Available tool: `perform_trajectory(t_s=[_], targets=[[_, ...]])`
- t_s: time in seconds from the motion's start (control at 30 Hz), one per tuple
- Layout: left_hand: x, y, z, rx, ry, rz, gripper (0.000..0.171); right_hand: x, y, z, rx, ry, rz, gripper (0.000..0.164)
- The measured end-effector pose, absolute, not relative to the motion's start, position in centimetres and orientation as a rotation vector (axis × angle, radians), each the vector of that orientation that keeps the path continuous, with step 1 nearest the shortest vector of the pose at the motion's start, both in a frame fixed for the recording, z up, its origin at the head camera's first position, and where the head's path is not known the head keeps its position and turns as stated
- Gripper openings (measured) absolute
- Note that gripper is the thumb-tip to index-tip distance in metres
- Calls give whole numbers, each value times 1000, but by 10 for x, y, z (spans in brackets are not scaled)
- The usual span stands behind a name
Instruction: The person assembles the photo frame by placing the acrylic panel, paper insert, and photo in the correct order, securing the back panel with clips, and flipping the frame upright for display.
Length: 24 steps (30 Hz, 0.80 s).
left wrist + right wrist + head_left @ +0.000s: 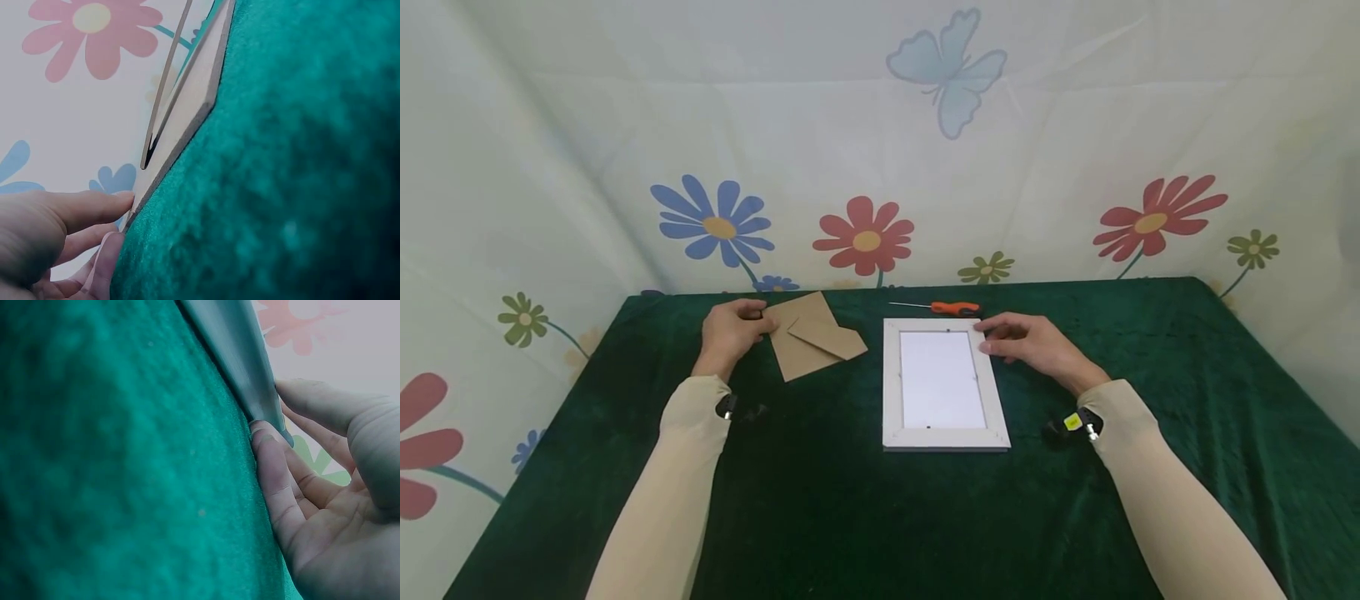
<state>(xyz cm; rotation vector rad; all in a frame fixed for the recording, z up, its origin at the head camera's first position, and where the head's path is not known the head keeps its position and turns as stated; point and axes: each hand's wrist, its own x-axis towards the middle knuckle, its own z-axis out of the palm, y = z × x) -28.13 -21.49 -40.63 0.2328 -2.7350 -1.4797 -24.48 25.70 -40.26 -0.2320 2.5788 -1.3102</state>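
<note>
My left hand (pixel 730 333) pinches the left edge of a brown backing board (pixel 797 360), thumb on top and fingers at its underside. A folding stand leg (pixel 831 339) slants across that board and rises off its face in the left wrist view. To the right, a white picture frame (pixel 891 383) lies on the cloth with a plain white sheet (pixel 942 383) filling its opening. My right hand (pixel 1033 342) grips the frame's right side near the far corner. In the right wrist view the thumb is on its upper edge and the fingers (pixel 275 469) are against its lower side.
Just beyond the frame lies a screwdriver (pixel 955 308) with an orange handle, its thin shaft pointing left. Dark green cloth (pixel 820 517) covers the table. A pale curtain (pixel 820 125) printed with flowers and a butterfly hangs behind the table's far edge.
</note>
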Motion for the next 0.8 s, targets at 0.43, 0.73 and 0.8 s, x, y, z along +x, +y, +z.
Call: perform_trajectory(t_s=[0.43,0.73,0.8], targets=[[-281,-218,-402,224,-2829,-1450,60,-245,256,-402,-227,2578,-1298,55],[-282,-219,-403,276,-2848,-1422,61,-245,256,-402,-228,2580,-1315,54],[-282,-220,-402,282,-2849,-1425,61,-245,256,-402,-227,2582,-1317,55]])
